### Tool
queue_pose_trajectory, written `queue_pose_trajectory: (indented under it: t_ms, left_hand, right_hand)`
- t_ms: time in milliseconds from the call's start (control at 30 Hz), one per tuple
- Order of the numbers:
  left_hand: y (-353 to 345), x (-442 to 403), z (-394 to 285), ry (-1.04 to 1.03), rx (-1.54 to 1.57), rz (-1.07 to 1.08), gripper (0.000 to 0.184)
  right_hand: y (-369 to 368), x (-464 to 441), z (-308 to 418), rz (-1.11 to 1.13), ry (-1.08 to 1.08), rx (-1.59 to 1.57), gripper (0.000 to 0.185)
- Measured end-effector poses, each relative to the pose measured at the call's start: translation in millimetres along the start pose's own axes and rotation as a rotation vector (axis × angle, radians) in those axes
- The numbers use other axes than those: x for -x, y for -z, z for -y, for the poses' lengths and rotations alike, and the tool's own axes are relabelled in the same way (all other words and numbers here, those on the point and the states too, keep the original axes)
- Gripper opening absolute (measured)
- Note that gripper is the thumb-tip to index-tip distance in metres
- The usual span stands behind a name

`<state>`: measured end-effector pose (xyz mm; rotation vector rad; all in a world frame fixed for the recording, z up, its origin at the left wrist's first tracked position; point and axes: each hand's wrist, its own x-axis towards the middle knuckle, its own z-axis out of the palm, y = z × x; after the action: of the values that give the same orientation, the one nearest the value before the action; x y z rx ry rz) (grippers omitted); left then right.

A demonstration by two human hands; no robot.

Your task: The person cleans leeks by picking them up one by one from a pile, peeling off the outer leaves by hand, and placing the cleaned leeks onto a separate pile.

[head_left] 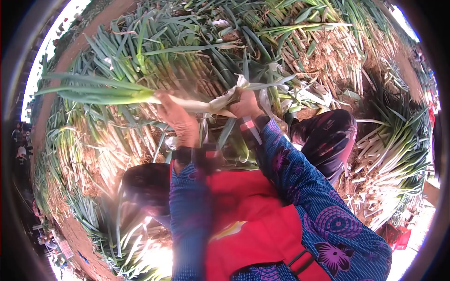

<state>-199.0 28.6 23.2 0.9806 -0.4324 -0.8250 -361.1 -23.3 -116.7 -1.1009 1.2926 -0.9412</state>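
Observation:
A long green onion [112, 94] lies across the view, its green leaves pointing left and its pale stalk running right. My left hand [178, 119] is closed around the stalk just below the leaves. Near the other end, my right hand [246, 104] pinches a whitish outer layer [225, 99] that hangs partly loose from the stalk. Loose peelings and leaves [311, 96] lie to the right of my right hand. The root end of the onion is hidden by the fingers and peelings.
Heaps of green onions with roots [173, 75] spread ahead and to the left. Pale-stalked onions [382, 150] lie at the right, more [145, 253] at the lower left. My bent knee [330, 136] is at right of centre. A red crate [398, 236] stands lower right.

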Motion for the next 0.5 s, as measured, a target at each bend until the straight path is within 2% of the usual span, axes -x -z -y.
queue_pose_trajectory:
  t_ms: [33, 67, 133, 200, 267, 333, 367, 433, 467, 500]
  left_hand:
    - [3.3, -3.3, -9.7, -0.01, 0.009, -0.045, 0.051]
    - [9.3, -8.1, -15.9, -0.03, 0.082, 0.004, 0.052]
    - [17.4, -16.5, -28.7, -0.052, 0.09, -0.116, 0.05]
    - [25.5, -25.8, -40.5, -0.037, 0.163, -0.219, 0.045]
    - [39.7, -35.4, -55.1, -0.027, 0.208, -0.244, 0.045]
    - [46.2, -39.7, -70.2, -0.021, 0.238, -0.328, 0.038]
    - [54.3, -44.4, -73.9, -0.026, 0.219, -0.35, 0.041]
    - [73.4, -57.9, -83.0, -0.039, 0.183, -0.394, 0.046]
    - [81.2, -61.5, -87.5, -0.045, 0.205, -0.396, 0.046]
    - [87.4, -64.7, -92.6, -0.042, 0.21, -0.415, 0.047]
  right_hand:
    - [0.3, 3.3, 16.1, 0.001, 0.002, 0.18, 0.027]
    - [-0.5, 16.4, 36.8, 0.055, 0.044, 0.323, 0.025]
    - [-3.2, 10.1, 36.8, 0.084, -0.011, -0.072, 0.021]
    - [-12.1, -3.4, 37.5, 0.109, -0.36, -0.947, 0.005]
    - [-8.6, -20.0, 23.3, 0.093, -0.2, -0.556, 0.005]
    - [-5.6, -20.0, 31.5, 0.067, -0.212, -0.614, 0.007]
    - [-4.0, -20.2, 35.3, 0.053, -0.217, -0.643, 0.008]
    - [1.9, -18.4, 52.6, 0.052, -0.289, -0.857, 0.008]
    - [2.6, -10.3, 70.5, -0.044, -0.424, -1.072, 0.01]
    - [2.6, -11.2, 73.0, -0.07, -0.438, -1.113, 0.01]
